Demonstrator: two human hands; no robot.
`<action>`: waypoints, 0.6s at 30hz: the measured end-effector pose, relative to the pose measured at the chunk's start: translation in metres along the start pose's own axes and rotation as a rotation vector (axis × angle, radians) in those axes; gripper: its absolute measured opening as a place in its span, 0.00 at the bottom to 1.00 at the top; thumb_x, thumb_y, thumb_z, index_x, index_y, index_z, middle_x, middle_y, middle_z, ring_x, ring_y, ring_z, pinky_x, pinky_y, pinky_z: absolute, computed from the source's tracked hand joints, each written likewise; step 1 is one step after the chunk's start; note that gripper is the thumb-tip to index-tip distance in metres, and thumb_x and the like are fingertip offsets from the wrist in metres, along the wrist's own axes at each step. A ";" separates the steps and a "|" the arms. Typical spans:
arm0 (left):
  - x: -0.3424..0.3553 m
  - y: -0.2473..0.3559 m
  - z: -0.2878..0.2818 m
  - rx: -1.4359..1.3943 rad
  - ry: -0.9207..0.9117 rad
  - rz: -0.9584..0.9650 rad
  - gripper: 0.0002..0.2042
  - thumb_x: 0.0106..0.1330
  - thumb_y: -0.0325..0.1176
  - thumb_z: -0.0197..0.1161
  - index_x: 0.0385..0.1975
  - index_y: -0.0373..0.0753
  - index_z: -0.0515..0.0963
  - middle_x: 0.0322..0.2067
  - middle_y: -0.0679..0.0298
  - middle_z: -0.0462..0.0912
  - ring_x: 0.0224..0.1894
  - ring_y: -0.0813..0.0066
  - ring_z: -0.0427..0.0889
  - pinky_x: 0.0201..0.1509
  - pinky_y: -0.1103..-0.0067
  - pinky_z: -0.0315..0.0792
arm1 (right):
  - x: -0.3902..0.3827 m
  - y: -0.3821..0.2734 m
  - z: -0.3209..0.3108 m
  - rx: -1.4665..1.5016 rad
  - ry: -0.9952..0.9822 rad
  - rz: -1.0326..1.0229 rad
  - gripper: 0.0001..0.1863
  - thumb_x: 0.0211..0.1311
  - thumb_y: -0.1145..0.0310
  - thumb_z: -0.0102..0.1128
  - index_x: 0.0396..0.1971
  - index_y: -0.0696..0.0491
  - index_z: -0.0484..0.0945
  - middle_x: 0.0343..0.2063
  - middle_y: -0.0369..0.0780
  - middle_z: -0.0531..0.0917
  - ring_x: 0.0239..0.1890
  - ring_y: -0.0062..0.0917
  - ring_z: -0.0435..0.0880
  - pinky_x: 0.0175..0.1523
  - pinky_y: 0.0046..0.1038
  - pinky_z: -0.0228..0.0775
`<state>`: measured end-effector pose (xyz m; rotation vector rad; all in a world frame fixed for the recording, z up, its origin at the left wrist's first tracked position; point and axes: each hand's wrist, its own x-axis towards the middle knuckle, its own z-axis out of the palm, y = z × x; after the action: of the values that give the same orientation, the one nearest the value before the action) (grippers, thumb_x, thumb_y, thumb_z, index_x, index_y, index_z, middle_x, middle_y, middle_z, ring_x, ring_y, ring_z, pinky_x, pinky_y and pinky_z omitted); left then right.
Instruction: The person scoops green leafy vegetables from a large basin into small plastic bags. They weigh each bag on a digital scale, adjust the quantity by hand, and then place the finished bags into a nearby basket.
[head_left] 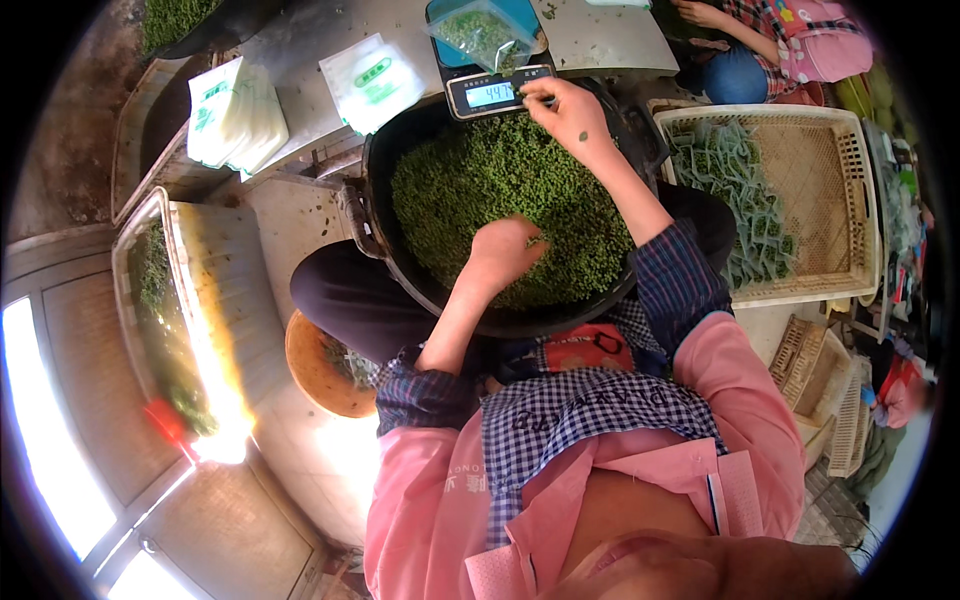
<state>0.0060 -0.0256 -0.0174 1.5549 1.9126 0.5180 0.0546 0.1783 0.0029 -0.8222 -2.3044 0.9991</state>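
Observation:
A large black tub (378, 215) full of small green berries, like green peppercorns (450, 185), stands between my knees. My left hand (505, 255) is low over the berries with its fingers curled in; what they hold, if anything, is hidden. Up at the front edge of a digital scale (460, 100), my right hand (568, 110) pinches a small green bit between thumb and fingertips. On the scale's blue pan lies a see-through bag (485, 38) partly filled with green berries. A green speck sticks to the back of my right hand.
Stacks of printed plastic bags (372, 85) (235, 115) lie on the metal table (300, 50). A cream crate (815, 190) at right holds many filled bags. An orange basin (320, 375) and a white bin (235, 270) stand at left. Another person (780, 50) sits far right.

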 end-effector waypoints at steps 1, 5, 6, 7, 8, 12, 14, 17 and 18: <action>0.001 -0.002 -0.002 -0.029 0.059 -0.005 0.10 0.57 0.36 0.61 0.36 0.38 0.81 0.33 0.56 0.81 0.35 0.58 0.81 0.39 0.69 0.74 | 0.004 0.001 0.001 -0.035 0.045 -0.015 0.13 0.59 0.63 0.58 0.42 0.51 0.80 0.30 0.38 0.83 0.30 0.29 0.81 0.35 0.30 0.72; 0.001 -0.009 -0.007 -0.119 0.175 -0.031 0.10 0.57 0.36 0.61 0.34 0.39 0.81 0.34 0.56 0.80 0.35 0.56 0.80 0.39 0.67 0.74 | 0.015 -0.002 0.011 -0.102 0.174 -0.084 0.11 0.62 0.62 0.57 0.38 0.52 0.80 0.23 0.36 0.81 0.19 0.24 0.74 0.26 0.28 0.66; 0.002 -0.010 -0.008 -0.130 0.176 -0.036 0.09 0.57 0.36 0.61 0.33 0.39 0.81 0.33 0.55 0.80 0.36 0.56 0.80 0.39 0.66 0.74 | 0.017 -0.002 0.010 -0.136 0.139 -0.082 0.11 0.62 0.60 0.56 0.34 0.53 0.80 0.22 0.38 0.80 0.20 0.27 0.75 0.27 0.30 0.66; 0.001 -0.010 -0.006 -0.158 0.168 -0.034 0.09 0.56 0.36 0.61 0.33 0.39 0.81 0.33 0.55 0.80 0.36 0.56 0.80 0.39 0.66 0.74 | 0.020 -0.001 0.009 -0.170 0.104 -0.078 0.13 0.62 0.58 0.55 0.30 0.53 0.79 0.21 0.39 0.79 0.22 0.30 0.76 0.27 0.31 0.66; -0.001 -0.010 -0.001 -0.185 0.159 -0.031 0.09 0.56 0.36 0.61 0.33 0.40 0.81 0.33 0.55 0.80 0.36 0.56 0.80 0.39 0.66 0.74 | 0.021 -0.001 0.007 -0.205 0.071 -0.074 0.15 0.61 0.56 0.55 0.26 0.53 0.79 0.20 0.40 0.78 0.23 0.33 0.77 0.27 0.33 0.66; 0.005 -0.012 -0.006 -0.162 0.118 -0.064 0.10 0.58 0.35 0.60 0.37 0.39 0.81 0.35 0.56 0.82 0.34 0.59 0.81 0.39 0.71 0.74 | 0.002 -0.006 -0.004 -0.141 0.094 -0.032 0.22 0.62 0.53 0.53 0.15 0.55 0.73 0.11 0.40 0.71 0.16 0.34 0.70 0.23 0.33 0.59; 0.009 -0.014 -0.007 -0.161 0.142 -0.039 0.10 0.58 0.35 0.60 0.36 0.40 0.82 0.33 0.55 0.82 0.34 0.58 0.81 0.38 0.69 0.74 | -0.003 0.004 -0.005 -0.162 0.059 0.005 0.20 0.62 0.54 0.52 0.18 0.54 0.74 0.13 0.39 0.72 0.17 0.31 0.71 0.24 0.32 0.60; 0.014 -0.016 -0.009 -0.146 0.180 -0.004 0.10 0.57 0.35 0.60 0.35 0.41 0.82 0.32 0.55 0.81 0.34 0.57 0.81 0.38 0.67 0.74 | -0.004 0.005 -0.006 -0.059 0.040 0.005 0.18 0.63 0.54 0.52 0.25 0.55 0.77 0.15 0.38 0.74 0.19 0.29 0.73 0.26 0.30 0.62; 0.014 -0.015 -0.011 -0.132 0.163 -0.009 0.10 0.58 0.35 0.60 0.36 0.40 0.82 0.33 0.55 0.82 0.34 0.58 0.81 0.38 0.68 0.74 | -0.005 0.005 -0.005 -0.005 0.027 -0.011 0.18 0.63 0.54 0.52 0.28 0.55 0.78 0.16 0.37 0.75 0.20 0.28 0.74 0.27 0.29 0.62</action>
<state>-0.0143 -0.0146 -0.0222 1.4574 1.9606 0.7721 0.0627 0.1798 0.0010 -0.8193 -2.2870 0.9716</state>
